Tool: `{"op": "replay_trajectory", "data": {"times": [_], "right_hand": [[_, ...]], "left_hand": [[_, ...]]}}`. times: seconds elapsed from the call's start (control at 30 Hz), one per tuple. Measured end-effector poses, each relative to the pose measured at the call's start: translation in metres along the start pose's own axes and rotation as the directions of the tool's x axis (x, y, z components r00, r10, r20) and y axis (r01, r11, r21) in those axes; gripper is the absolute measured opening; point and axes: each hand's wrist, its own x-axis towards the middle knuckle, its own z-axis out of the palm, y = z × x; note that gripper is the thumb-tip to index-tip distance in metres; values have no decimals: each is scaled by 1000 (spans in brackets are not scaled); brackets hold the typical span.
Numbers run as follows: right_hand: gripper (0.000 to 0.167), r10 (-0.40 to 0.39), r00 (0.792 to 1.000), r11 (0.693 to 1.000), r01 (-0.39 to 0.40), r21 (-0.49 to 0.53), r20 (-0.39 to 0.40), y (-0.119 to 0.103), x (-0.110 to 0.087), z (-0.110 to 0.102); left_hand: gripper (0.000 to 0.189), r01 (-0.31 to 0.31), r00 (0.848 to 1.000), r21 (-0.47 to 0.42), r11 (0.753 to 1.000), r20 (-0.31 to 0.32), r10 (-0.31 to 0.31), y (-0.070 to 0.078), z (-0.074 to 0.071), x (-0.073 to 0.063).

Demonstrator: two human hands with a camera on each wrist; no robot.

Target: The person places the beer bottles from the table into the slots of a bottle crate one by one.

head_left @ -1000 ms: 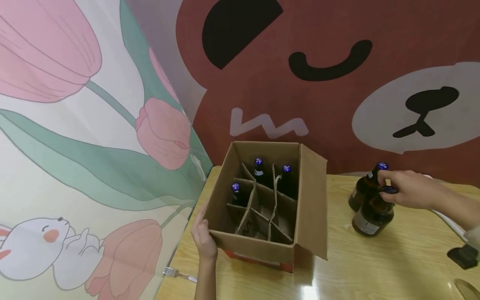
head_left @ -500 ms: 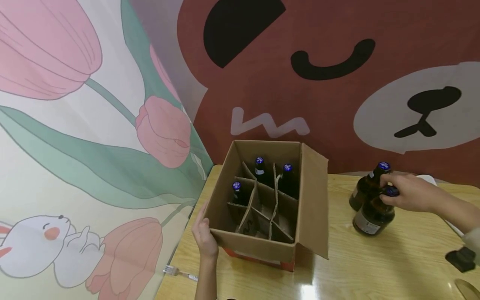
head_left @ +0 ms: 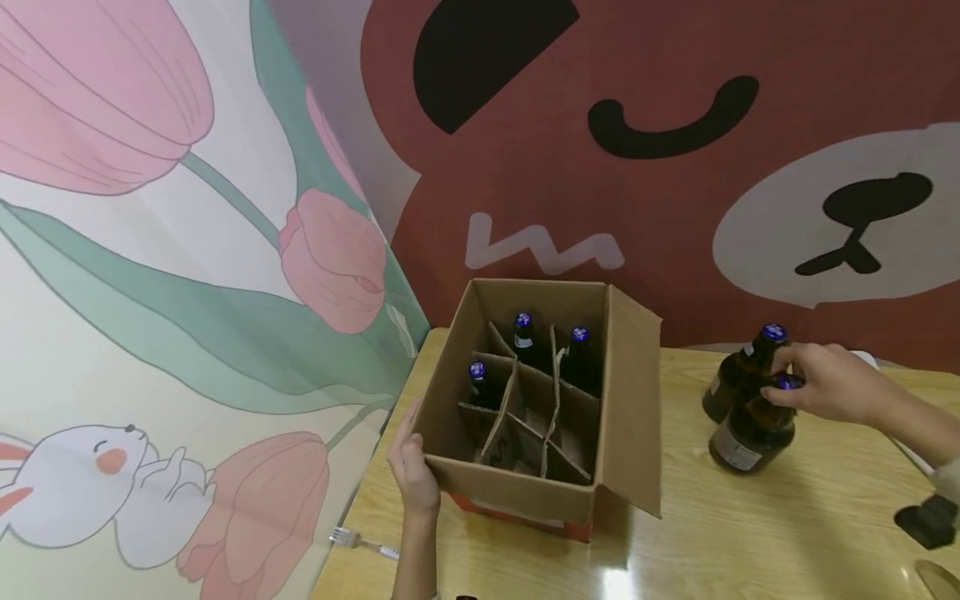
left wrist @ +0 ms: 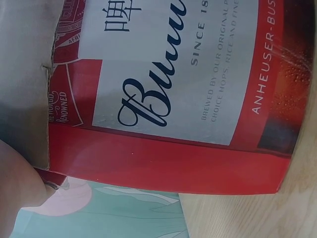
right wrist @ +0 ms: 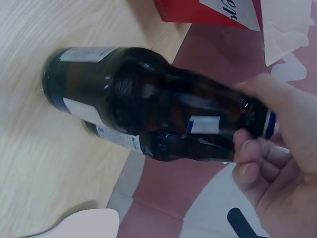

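A cardboard beer box (head_left: 517, 492) with its top open stands on the table, with dividers inside. My left hand (head_left: 414, 471) holds its near left corner; in the left wrist view a finger (left wrist: 20, 176) curls by the flap beside the red printed side (left wrist: 163, 163). Three blue-capped bottles stand in its compartments: one far left (head_left: 522, 329), one far right (head_left: 580, 350), one middle left (head_left: 477, 379). To the right, my right hand (head_left: 836, 385) grips the neck of a brown beer bottle (head_left: 752, 433), just below its cap. A second brown bottle (head_left: 726, 387) stands close behind it.
The box's right flap (head_left: 633, 400) folds outward toward the bottles. A fork (head_left: 363, 542) lies on the wooden table (head_left: 690, 542) at the left edge. A white object (right wrist: 81, 223) lies beyond the bottles. Printed cloths (head_left: 525, 167) hang behind and at left.
The head view has shifted slightly. Both hands stay at the box and the bottle; more of the held bottle's blue cap now shows between the right fingers.
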Motion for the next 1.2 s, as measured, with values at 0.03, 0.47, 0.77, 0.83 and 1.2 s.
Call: {"op": "replay_trajectory", "data": {"times": [0.03,0.47,0.77,0.83,1.2], "right_hand": [[22,-3,1000,1000,3,11,-17,1,-1,1],[14,31,999,998,-32,-47,-34,-19,16,-52],[15,90,992,995,-93,-33,-91,-41,21,-97],[15,91,989,996,-93,-17,-116,-47,22,-102],[13,64,973,998,-66,-4,-221,-96,28,-149]], "left_hand": [[53,-3,1000,5,1000,1,3,-1,0,0],[54,1,1000,2,1000,5,-1,1,-2,-1],[54,-2,1000,-1,1000,29,2,0,-2,1],[54,1,1000,5,1000,26,-1,0,-2,0],[52,-25,999,-28,999,38,26,2,-2,1]]}}
